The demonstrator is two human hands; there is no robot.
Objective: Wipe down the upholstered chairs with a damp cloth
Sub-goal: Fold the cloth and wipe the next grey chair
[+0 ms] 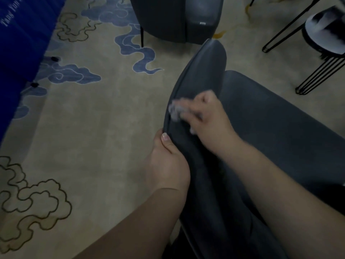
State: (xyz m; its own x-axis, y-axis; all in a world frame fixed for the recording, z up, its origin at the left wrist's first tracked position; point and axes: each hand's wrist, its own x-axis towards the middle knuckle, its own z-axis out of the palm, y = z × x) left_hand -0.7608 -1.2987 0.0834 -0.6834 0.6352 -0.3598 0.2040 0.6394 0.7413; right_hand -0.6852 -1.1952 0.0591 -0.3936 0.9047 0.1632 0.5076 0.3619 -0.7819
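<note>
Person is standing over a dark chair [270,128], looking down its curved arm or side wing. Left hand [168,161] is gripping the outer edge of that wing, thumb on top along the piped seam, fingers wrapped out of sight behind it, apparently bracing the chair. Right hand [207,116] is closed around a pale cloth [175,111], bunched small, pressing it against the inner face of the wing just above the left thumb. Hand and cloth are blurring, so a wiping stroke looks to be in progress; direction I cannot tell. The two hands are working close together but not touching, the padded edge sitting between them. Step in hand, as I judge it: wiping the upper side panel of this chair, with the seat, lying just right of the wing, probably not yet reached. Whether the cloth is damp cannot be read from here. Next move likely calls for carrying the cloth on up toward the rounded tip of the wing, then down onto the seat, with the left hand shifting its hold to clear the path. A second chair [179,19] of the same kind is standing beyond on the patterned carpet [93,128], and a stool [324,34] with wire legs off to the right; both seem to be waiting their turn.
</note>
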